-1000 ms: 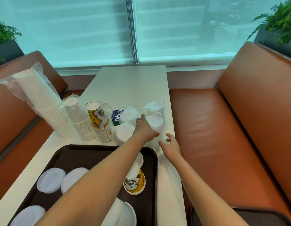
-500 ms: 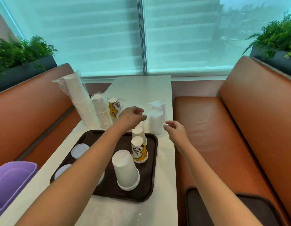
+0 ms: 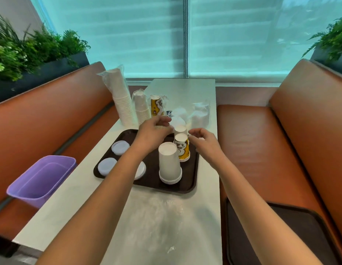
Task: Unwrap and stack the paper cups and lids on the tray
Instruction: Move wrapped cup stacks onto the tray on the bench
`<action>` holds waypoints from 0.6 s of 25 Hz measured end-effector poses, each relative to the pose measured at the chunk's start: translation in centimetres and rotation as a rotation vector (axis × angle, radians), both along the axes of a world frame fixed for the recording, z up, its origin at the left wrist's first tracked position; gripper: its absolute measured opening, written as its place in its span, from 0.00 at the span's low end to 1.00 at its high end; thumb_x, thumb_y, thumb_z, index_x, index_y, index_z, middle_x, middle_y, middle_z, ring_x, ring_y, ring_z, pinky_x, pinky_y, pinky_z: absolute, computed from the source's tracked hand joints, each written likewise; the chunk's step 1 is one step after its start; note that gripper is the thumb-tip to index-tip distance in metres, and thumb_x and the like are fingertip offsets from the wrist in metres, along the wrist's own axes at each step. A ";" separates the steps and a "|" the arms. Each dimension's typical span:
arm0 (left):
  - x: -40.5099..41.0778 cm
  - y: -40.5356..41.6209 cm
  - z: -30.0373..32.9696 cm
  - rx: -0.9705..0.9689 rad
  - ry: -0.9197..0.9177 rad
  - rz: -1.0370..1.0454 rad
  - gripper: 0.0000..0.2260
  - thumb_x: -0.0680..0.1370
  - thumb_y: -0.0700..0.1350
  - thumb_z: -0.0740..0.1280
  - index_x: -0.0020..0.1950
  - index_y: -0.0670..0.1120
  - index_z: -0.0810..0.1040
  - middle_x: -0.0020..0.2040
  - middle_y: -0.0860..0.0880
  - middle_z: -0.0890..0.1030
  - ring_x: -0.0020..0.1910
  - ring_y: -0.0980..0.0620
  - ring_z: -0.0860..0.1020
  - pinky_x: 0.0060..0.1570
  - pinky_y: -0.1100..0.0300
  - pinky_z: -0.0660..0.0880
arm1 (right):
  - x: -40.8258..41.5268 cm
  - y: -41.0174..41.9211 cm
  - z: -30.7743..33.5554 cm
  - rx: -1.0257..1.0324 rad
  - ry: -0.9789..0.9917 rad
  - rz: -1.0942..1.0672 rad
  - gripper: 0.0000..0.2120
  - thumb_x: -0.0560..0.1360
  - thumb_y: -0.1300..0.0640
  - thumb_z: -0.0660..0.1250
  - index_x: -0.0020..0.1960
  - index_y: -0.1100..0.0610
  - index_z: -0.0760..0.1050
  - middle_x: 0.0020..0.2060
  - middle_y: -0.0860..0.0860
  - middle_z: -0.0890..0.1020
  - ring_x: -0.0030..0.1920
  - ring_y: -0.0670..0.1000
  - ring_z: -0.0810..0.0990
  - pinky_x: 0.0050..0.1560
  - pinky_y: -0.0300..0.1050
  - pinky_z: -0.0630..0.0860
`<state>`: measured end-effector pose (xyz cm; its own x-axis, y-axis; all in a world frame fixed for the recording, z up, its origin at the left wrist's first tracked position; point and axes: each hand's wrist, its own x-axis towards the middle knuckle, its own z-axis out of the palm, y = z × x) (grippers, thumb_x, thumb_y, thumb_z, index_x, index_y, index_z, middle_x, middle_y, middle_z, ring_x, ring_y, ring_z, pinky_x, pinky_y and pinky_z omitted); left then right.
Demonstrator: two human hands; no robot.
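A dark brown tray (image 3: pixel 187 188) lies on the white table (image 3: pixel 166 226). On it stand upside-down stacks: big white cups (image 3: pixel 169 163), yellow printed cups (image 3: pixel 182 149) and small white cups (image 3: pixel 180 129). Flat white lids (image 3: pixel 119 147) (image 3: pixel 107 166) lie on its left half. Behind it are wrapped sleeves: tall white cups (image 3: pixel 121 100), smaller white cups (image 3: pixel 141 108), yellow cups (image 3: pixel 156 107), and bagged lids (image 3: pixel 200 115). My left hand (image 3: pixel 154 129) hovers over the tray's far edge, fingertips curled to the thumb; anything in them is unclear. My right hand (image 3: pixel 202 139) hovers beside the yellow stack, loosely curled, holding nothing.
A purple bin (image 3: pixel 42 178) sits on the left bench beside the table. Another dark tray (image 3: pixel 281 236) lies on the right orange bench. Planters (image 3: pixel 32 60) stand behind both benches. The window is beyond the table's far end.
Both hands have drawn back from the bagged lids toward me and now hover over the tray's far edge. The view has pulled back and tilted, showing the whole tray and the bin.
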<state>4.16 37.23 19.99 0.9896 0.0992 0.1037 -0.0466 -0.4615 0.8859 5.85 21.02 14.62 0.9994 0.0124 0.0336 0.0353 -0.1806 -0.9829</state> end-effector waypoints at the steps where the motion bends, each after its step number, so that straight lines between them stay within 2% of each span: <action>1: -0.4 1.2 -0.3 -0.011 -0.001 0.009 0.11 0.76 0.43 0.68 0.58 0.51 0.77 0.52 0.52 0.79 0.53 0.52 0.78 0.53 0.56 0.74 | -0.3 0.9 0.0 0.002 0.003 -0.001 0.04 0.75 0.59 0.66 0.50 0.52 0.75 0.41 0.46 0.77 0.42 0.47 0.75 0.41 0.38 0.70; 4: -1.1 5.1 -1.3 -0.071 0.016 0.024 0.11 0.77 0.42 0.67 0.59 0.49 0.77 0.50 0.53 0.79 0.51 0.52 0.78 0.47 0.60 0.75 | -1.0 4.7 0.3 -0.021 -0.017 0.012 0.06 0.75 0.60 0.66 0.50 0.53 0.76 0.42 0.46 0.78 0.44 0.47 0.76 0.45 0.41 0.71; 7: -0.8 10.0 -1.6 -0.145 0.018 0.031 0.09 0.77 0.41 0.67 0.56 0.50 0.76 0.46 0.54 0.78 0.47 0.53 0.78 0.38 0.63 0.73 | -1.1 10.1 0.3 -0.009 -0.022 0.034 0.08 0.75 0.61 0.66 0.54 0.55 0.76 0.40 0.45 0.77 0.41 0.44 0.75 0.42 0.37 0.70; 11: 0.5 17.9 -2.2 -0.189 0.016 0.012 0.09 0.76 0.40 0.67 0.56 0.48 0.77 0.44 0.54 0.77 0.43 0.54 0.77 0.36 0.64 0.71 | -0.1 18.6 -0.6 -0.011 0.059 0.046 0.08 0.76 0.62 0.65 0.55 0.57 0.76 0.40 0.45 0.76 0.40 0.43 0.74 0.41 0.35 0.70; 15: 2.3 23.0 -3.3 -0.186 0.071 -0.045 0.09 0.76 0.39 0.67 0.56 0.47 0.77 0.43 0.53 0.77 0.42 0.54 0.76 0.35 0.62 0.71 | 0.3 24.0 -1.9 -0.013 0.111 -0.005 0.11 0.75 0.63 0.65 0.57 0.59 0.76 0.41 0.46 0.76 0.39 0.42 0.74 0.37 0.34 0.69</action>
<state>6.42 60.23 16.72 0.9977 0.0652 0.0177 0.0018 -0.2882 0.9576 6.18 45.06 12.75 0.9969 0.0067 -0.0778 -0.0751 -0.1934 -0.9782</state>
